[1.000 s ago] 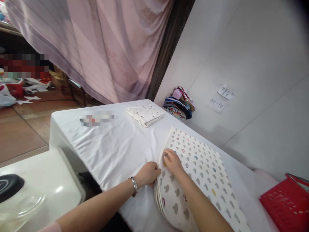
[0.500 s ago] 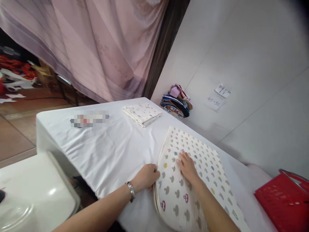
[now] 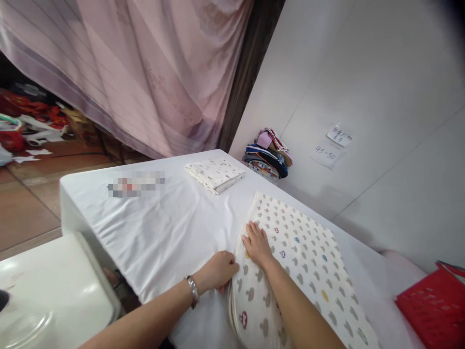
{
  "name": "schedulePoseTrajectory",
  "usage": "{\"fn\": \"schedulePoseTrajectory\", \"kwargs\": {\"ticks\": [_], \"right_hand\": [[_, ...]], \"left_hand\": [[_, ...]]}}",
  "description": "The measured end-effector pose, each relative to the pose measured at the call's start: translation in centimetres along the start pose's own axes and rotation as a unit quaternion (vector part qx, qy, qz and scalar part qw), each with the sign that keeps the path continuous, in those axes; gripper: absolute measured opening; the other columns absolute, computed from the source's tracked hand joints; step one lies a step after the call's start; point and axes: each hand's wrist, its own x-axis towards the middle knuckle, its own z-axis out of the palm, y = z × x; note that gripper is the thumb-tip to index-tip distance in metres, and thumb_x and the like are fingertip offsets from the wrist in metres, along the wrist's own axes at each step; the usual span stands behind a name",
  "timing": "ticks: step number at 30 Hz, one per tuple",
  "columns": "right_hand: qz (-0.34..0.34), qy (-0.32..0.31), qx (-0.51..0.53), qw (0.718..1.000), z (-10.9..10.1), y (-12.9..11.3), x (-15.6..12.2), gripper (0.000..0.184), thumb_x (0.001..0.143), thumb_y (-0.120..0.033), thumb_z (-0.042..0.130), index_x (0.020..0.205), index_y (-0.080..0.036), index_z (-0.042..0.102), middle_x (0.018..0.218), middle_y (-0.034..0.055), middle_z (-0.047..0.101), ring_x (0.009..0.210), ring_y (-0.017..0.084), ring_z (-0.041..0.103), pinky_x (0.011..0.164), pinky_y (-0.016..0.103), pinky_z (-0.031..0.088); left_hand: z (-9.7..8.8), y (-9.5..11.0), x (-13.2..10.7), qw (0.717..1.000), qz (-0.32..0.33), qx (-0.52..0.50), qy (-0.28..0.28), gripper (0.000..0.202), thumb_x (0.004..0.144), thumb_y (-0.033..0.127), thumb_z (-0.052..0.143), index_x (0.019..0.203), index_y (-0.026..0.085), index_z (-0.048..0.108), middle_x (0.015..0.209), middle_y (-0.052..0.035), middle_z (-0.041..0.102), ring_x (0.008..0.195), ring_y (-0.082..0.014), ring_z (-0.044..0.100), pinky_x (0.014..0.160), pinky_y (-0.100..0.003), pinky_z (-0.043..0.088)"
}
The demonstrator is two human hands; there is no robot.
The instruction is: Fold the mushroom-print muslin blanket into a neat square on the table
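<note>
A folded cream cloth printed with grey and coloured mushrooms lies on the white-covered table. My right hand rests flat on its near left part, fingers stretched out. My left hand, with a watch on the wrist, is closed on the cloth's left edge, its fingers tucked at the layered fold.
A smaller folded patterned cloth lies farther back on the table. A pile of colourful clothes sits against the white wall under paper labels. A red basket is at the right edge. A pink curtain hangs behind. A white surface is at lower left.
My right hand slid from the cloth's middle back toward its left edge. My left hand stayed at the edge.
</note>
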Motion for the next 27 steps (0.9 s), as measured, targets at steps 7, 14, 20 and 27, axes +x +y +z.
{"fn": "schedulePoseTrajectory", "kwargs": {"ticks": [7, 14, 20, 27], "right_hand": [[-0.014, 0.036, 0.032, 0.999, 0.1, 0.0, -0.4, 0.050, 0.092, -0.040, 0.026, 0.136, -0.018, 0.032, 0.144, 0.0066, 0.027, 0.134, 0.021, 0.017, 0.107, 0.041, 0.012], [-0.025, 0.163, 0.161, 0.973, 1.3, 2.4, 0.1, 0.041, 0.086, -0.031, 0.037, 0.122, -0.017, 0.052, 0.129, 0.0098, 0.049, 0.124, 0.022, 0.038, 0.103, 0.042, 0.027], [0.042, 0.209, 0.159, 0.964, 2.1, 3.3, -0.4, 0.036, 0.081, -0.024, 0.041, 0.113, -0.018, 0.057, 0.122, 0.0093, 0.055, 0.120, 0.024, 0.042, 0.103, 0.049, 0.024], [0.046, 0.209, 0.150, 0.965, 2.3, 3.1, -0.3, 0.032, 0.079, -0.023, 0.045, 0.107, -0.019, 0.061, 0.118, 0.0084, 0.057, 0.116, 0.023, 0.046, 0.100, 0.044, 0.029]], "left_hand": [[-3.2, 2.2, 3.9, 0.966, 0.060, 0.177, 0.181, 0.025, 0.074, 0.033, 0.046, 0.061, 0.017, 0.059, 0.072, -0.0106, 0.065, 0.071, -0.0218, 0.061, 0.064, -0.028, 0.041], [-2.6, 3.8, 8.1, 0.962, 0.009, 0.178, 0.208, 0.021, 0.076, 0.027, 0.045, 0.081, 0.020, 0.065, 0.088, -0.0072, 0.067, 0.081, -0.0189, 0.060, 0.068, -0.026, 0.041], [-1.6, 3.1, 8.6, 0.956, 0.030, 0.172, 0.235, 0.022, 0.077, 0.038, 0.049, 0.082, 0.021, 0.062, 0.088, -0.0026, 0.066, 0.081, -0.0165, 0.060, 0.067, -0.025, 0.040], [-1.2, 3.1, 8.9, 0.947, 0.023, 0.219, 0.232, 0.019, 0.076, 0.038, 0.052, 0.079, 0.020, 0.055, 0.087, -0.0034, 0.063, 0.077, -0.0170, 0.059, 0.064, -0.026, 0.038]]}}
